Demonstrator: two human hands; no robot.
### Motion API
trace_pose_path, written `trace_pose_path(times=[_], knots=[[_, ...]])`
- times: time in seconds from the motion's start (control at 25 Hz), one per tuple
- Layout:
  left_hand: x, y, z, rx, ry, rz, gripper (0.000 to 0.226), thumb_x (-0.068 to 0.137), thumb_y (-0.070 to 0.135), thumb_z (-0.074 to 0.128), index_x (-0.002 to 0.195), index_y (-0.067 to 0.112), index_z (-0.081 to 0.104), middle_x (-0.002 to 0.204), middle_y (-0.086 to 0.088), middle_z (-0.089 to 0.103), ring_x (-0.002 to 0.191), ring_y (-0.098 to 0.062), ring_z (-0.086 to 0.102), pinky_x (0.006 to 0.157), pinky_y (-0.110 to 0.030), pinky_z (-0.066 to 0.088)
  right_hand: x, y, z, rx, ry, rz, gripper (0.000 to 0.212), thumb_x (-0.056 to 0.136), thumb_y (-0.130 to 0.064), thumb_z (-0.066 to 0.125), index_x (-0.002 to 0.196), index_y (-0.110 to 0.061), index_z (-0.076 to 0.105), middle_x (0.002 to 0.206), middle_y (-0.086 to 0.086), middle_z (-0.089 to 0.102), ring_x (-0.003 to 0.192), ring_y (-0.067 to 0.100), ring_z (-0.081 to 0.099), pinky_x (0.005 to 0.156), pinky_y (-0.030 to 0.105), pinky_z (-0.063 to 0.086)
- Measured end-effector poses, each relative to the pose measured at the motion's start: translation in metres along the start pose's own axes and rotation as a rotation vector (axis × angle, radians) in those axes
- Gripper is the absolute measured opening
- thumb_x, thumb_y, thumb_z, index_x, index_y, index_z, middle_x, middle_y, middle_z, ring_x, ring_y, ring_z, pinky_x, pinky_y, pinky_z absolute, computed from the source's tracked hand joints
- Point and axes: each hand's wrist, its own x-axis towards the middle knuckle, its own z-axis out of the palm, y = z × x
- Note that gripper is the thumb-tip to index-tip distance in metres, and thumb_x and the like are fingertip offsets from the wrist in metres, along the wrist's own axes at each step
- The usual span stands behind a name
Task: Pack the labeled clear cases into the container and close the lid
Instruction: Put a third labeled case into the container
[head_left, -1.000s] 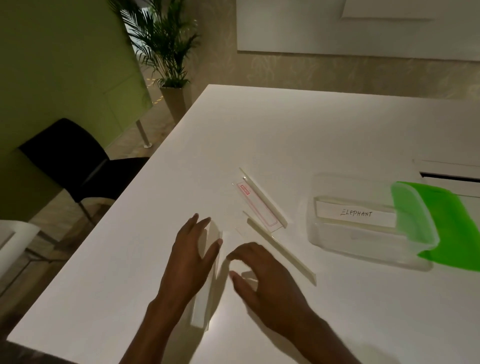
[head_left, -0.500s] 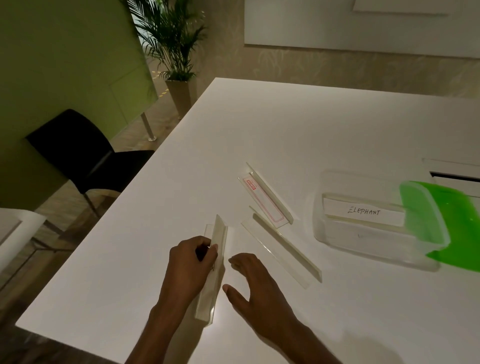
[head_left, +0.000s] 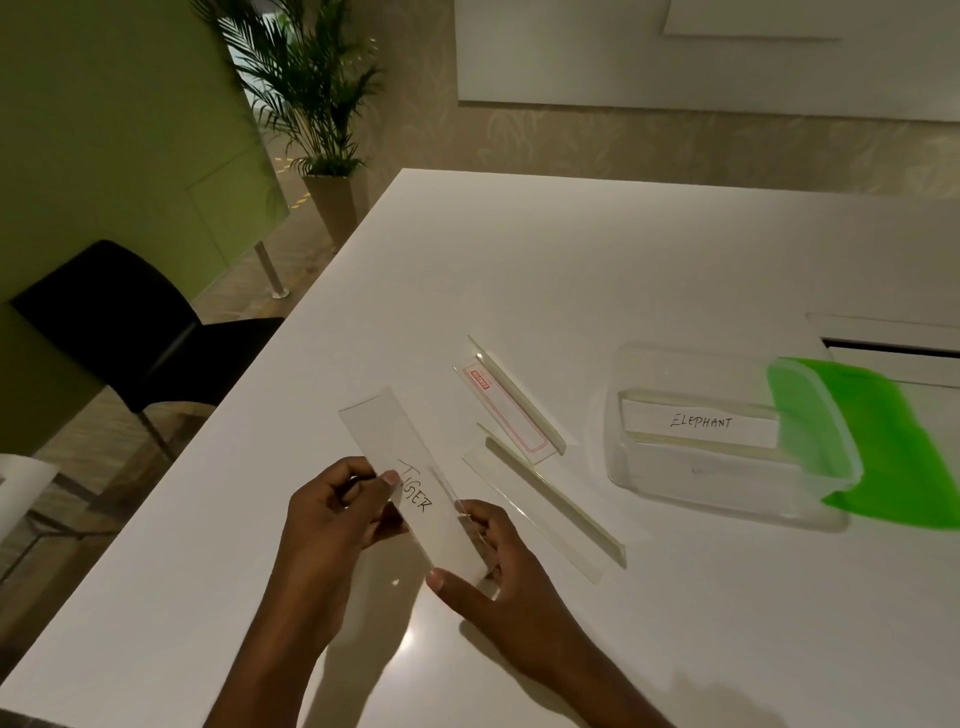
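Observation:
A long clear case with a handwritten TIGER label (head_left: 415, 483) is held up off the white table (head_left: 571, 270). My left hand (head_left: 332, 514) pinches its left edge and my right hand (head_left: 493, 556) grips its lower right end. Two more clear cases lie flat to the right: one with a red-bordered label (head_left: 511, 410) and a plain one (head_left: 550, 506). Further right stands the clear container (head_left: 675, 483), holding a case labelled ELEPHANT (head_left: 698, 422). Its green lid (head_left: 872, 441) leans on the right rim, leaving the container open.
A black chair (head_left: 119, 332) stands off the table's left edge, with a potted palm (head_left: 311, 104) behind it. A slot opening (head_left: 893, 351) sits in the table beyond the container. The table's near-left corner is close to my left forearm.
The case that stood on its edge under my left hand has been lifted and turned face up, showing TIGER. My right hand moved from the table onto its lower end.

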Motion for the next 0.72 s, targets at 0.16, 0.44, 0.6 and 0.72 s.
trace_pose_path(times=[0.16,0.44,0.6,0.72], knots=[[-0.006,0.001,-0.002,-0.007,-0.101,-0.006,0.024,0.096,0.017,0.064,0.106,-0.005,0.064,0.102,-0.014,0.081,0.094,-0.034,0.079,0.091,-0.05,0.061,-0.001,0.002,-0.003,-0.007,0.067,-0.053,0.077,0.068,-0.078,0.071,0.134,-0.059,0.037,0.128,-0.041,0.052,0.121,0.006,0.059,0.096,0.027,0.058],[0.003,0.021,-0.016,0.477,0.041,0.335,0.041,0.093,0.059,0.055,0.121,0.031,0.066,0.116,0.016,0.072,0.105,-0.005,0.069,0.083,-0.032,0.059,-0.02,-0.007,-0.031,-0.06,0.131,-0.107,0.063,0.078,-0.059,0.077,0.135,-0.053,0.049,0.129,-0.032,0.061,0.119,0.003,0.06,0.09,0.031,0.06],[0.029,0.043,-0.029,0.627,-0.298,0.348,0.069,0.086,0.068,0.064,0.148,0.048,0.043,0.145,0.031,0.05,0.13,0.006,0.048,0.099,-0.031,0.046,-0.035,-0.021,-0.056,-0.201,0.124,-0.167,0.064,0.078,-0.055,0.078,0.135,-0.053,0.049,0.125,-0.035,0.058,0.118,-0.004,0.055,0.094,0.02,0.053],[0.04,0.05,-0.021,0.49,-0.553,0.268,0.062,0.076,0.06,0.073,0.134,0.044,0.059,0.133,0.014,0.068,0.125,-0.009,0.065,0.093,-0.037,0.059,-0.043,-0.03,-0.077,-0.198,0.144,-0.192,0.063,0.076,-0.048,0.084,0.133,-0.049,0.056,0.125,-0.031,0.063,0.118,-0.002,0.058,0.095,0.022,0.054]])
